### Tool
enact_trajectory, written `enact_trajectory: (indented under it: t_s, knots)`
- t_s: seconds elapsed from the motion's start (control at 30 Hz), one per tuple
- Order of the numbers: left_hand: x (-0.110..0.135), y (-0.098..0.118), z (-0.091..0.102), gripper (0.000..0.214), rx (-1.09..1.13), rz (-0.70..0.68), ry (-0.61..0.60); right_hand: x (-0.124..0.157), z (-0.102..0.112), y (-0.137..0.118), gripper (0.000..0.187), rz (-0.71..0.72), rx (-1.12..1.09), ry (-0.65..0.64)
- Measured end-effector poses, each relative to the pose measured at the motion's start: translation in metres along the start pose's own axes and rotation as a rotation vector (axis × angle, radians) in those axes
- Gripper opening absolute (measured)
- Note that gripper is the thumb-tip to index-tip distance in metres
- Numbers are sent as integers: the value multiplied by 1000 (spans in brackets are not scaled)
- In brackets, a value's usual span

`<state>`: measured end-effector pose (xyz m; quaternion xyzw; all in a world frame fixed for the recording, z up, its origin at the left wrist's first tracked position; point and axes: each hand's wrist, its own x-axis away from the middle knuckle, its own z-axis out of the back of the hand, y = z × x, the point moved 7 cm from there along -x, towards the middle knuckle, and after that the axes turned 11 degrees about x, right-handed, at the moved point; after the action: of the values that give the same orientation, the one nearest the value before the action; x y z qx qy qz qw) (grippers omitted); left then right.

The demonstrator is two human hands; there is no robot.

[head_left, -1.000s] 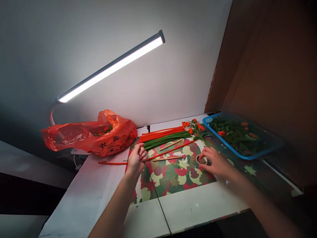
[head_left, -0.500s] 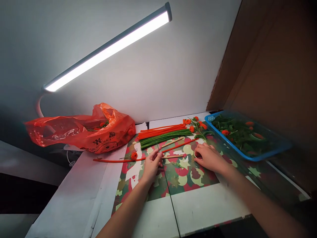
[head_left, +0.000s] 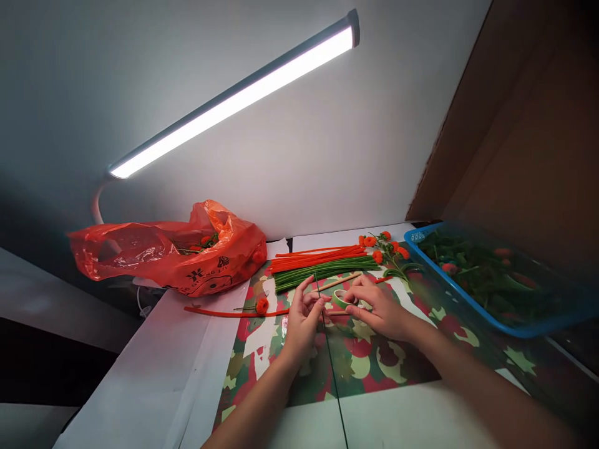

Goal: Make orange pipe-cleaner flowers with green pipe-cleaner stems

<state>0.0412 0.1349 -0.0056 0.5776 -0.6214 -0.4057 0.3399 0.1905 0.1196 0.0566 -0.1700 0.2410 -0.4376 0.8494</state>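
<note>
The small roll of green tape (head_left: 343,298) sat just above the patterned mat (head_left: 374,362), between the two hands and towards the far side of the surface (head_left: 154,374). The right hand (head_left: 379,308) had its grip closed on the roll, thumb and fingertips pinching its rim. The left hand (head_left: 304,315) was just beside it, fingers drawn together in a closed grip on what looked like a thin wire (head_left: 316,280), which rose past the fingertips. A wooden stick (head_left: 334,284) lay just behind the roll.

Farther back lay a bundle of green pipe cleaners (head_left: 327,272) and, touching it, a bundle of orange pipe cleaners (head_left: 318,257). At their right end lay a sprig with orange flowers (head_left: 388,246).

Left of the left hand, a small orange pompom flower (head_left: 262,305) rested on a long orange pipe cleaner (head_left: 219,312). Beyond these an orange plastic bag (head_left: 173,255) slumped against the wall. A blue basket (head_left: 416,235) of greenery stood on the right, beside a cardboard panel (head_left: 515,125). A lit bar lamp (head_left: 234,100) slanted overhead.
</note>
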Motion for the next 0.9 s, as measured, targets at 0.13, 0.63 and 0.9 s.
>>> enact_trajectory:
  t_s: [0.13,0.63,0.9]
  knots:
    - [-22,27,-10,34,-69,-72,-5,-23,24,-1,9,61,-31,81]
    - [-45,47,-26,25,-219,-142,-101,-36,36,3,8,51,40,110]
    - [-48,44,-28,27,-227,-60,-141,-34,35,4,8,35,75,91]
